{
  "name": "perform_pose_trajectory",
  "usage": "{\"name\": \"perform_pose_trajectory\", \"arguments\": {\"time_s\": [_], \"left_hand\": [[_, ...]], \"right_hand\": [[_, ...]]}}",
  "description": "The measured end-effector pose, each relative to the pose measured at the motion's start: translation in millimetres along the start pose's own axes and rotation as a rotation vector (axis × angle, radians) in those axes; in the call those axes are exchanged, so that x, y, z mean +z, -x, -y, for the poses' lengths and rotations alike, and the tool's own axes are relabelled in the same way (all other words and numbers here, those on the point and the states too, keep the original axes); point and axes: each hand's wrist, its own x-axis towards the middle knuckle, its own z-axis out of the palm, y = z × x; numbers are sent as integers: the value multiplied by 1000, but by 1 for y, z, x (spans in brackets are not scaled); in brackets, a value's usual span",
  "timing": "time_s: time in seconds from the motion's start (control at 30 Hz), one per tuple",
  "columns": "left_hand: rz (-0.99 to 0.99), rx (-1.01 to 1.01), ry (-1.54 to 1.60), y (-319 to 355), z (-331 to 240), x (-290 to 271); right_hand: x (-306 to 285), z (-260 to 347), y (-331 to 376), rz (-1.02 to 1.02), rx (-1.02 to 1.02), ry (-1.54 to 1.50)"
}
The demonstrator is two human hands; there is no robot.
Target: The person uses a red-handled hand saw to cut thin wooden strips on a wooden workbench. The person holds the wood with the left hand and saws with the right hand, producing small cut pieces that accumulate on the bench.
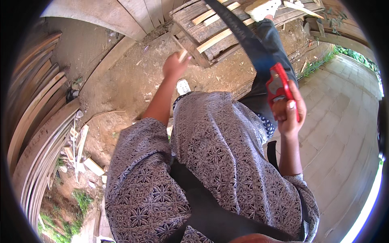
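Nearest the camera, below the wooden pallet taken as landmark: a patterned grey garment (210,162) crossed by a dark strap (202,206); both forearms are seen rising from it toward the pallet.

Right of and below the pallet: right hand (288,113), fingers wrapped tight around the red handle (279,87) of a hand saw; the dark toothed blade (239,32) is carried up and leftward so that it lies across the pallet's slats; a dark trouser leg and a white shoe (263,8) are set upon the pallet beside the blade.

At the pallet's near left corner: left hand (175,65), fingers pinched on a small pale wood piece (183,54), held just off the pallet's edge.

Farthest: wooden pallet (210,28), weathered, with pale strips (221,34) laid on it; bare earth below it; stacked planks (36,121) well to its left; paving to its right.

Step judged in hand: an interval in sawing, a short piece being gripped while the saw is kept poised. Next move judged to call for a strip to be steadied under the foot and the teeth to be aligned squarely before any stroke.
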Motion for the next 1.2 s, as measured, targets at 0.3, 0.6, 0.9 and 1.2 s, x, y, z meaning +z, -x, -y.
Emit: {"name": "perform_pose_trajectory", "arguments": {"time_s": [0.3,0.6,0.9,1.2], "left_hand": [[0,91,-379,-59,-70,39],[-45,29,-111,-95,-51,42],[86,-80,799,-93,-4,45],[324,-155,1244,-29,-8,-3]], "right_hand": [[-57,17,61,-368,-156,33],[-57,1,123,-598,-237,-80],[-56,-6,87,-559,-218,-111],[-87,-73,81,-886,84,-27]]}}
